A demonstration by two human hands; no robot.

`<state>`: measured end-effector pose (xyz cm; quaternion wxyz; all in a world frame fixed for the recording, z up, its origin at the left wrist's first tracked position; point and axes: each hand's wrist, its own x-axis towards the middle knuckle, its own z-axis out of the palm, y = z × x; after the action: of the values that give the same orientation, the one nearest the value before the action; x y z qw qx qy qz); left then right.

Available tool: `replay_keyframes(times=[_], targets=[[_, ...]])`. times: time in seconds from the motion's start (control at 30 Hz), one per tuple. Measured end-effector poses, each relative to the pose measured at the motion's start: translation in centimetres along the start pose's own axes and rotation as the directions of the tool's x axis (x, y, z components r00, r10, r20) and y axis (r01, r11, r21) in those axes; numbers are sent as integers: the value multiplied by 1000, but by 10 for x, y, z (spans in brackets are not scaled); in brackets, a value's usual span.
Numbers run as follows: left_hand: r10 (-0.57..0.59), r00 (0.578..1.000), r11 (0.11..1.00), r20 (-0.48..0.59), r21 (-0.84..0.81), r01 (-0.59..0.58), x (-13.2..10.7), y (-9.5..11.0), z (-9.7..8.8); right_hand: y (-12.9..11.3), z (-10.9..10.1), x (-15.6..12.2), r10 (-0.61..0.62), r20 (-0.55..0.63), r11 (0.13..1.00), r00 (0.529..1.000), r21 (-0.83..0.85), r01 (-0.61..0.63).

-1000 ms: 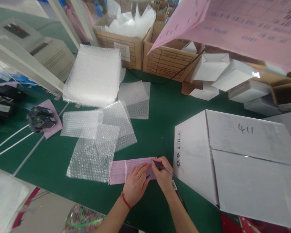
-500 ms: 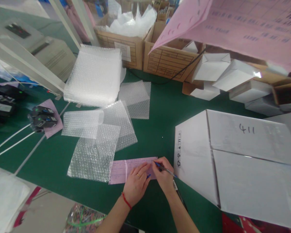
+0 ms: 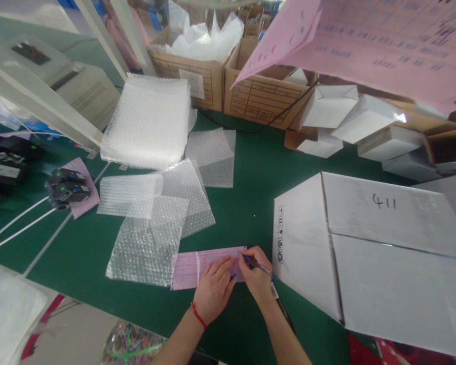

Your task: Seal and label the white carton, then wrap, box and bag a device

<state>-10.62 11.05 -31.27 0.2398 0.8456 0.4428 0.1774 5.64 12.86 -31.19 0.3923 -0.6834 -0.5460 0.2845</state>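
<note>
A pink printed form [image 3: 185, 269] lies on the table's front part. My left hand [image 3: 216, 286] rests on it with fingers laid out flat, holding it down. By that thumb and forefinger shows a small blue piece [image 3: 233, 277], perhaps a pen cap; whether it is gripped I cannot make out. My right hand [image 3: 259, 274] is closed round a blue pen [image 3: 255, 263], its tip at the form's right end. Under the right wrist a dark, thin stick-like thing [image 3: 283, 308] with a white label lies partly hidden.
Bubble wrap sheets [image 3: 146, 248] lie left of the form, with a bubble wrap stack [image 3: 146, 121] behind. A large white carton [image 3: 395, 263] marked 411 stands right. Brown boxes [image 3: 264, 99] and small white boxes [image 3: 329, 109] line the back. A pink sheet [image 3: 383, 45] hangs at top right.
The pen tip has shifted very slightly at the form's right end. Both hands otherwise stay in place, and the view has tilted a little.
</note>
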Motion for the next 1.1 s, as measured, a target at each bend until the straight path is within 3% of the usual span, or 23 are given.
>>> replay_keyframes(times=[0.5, 0.6, 0.7, 0.77, 0.93, 1.1], targets=[[1, 1000, 1000, -5, -9, -1, 0, -1, 2, 1, 2, -1, 11, -62, 1000, 998, 8, -10], [-10, 1000, 1000, 3, -17, 10, -2, -2, 4, 2, 1, -5, 152, -50, 975, 987, 172, -142], [-24, 1000, 999, -1, -40, 24, -2, -2, 5, -1, -1, -11, 322, 1, 867, 947, 402, -296], [-27, 999, 997, -28, -77, 24, -1, -2, 3, -7, -6, -17, 362, 43, 809, 931, 482, -336], [-50, 988, 981, -147, -194, 21, 0, 2, -20, -37, -20, -36, 418, 191, 678, 888, 584, -445], [-35, 984, 980, -177, -197, 0, -9, 10, -62, -70, -25, -50, 525, 145, 610, 839, 624, -489]])
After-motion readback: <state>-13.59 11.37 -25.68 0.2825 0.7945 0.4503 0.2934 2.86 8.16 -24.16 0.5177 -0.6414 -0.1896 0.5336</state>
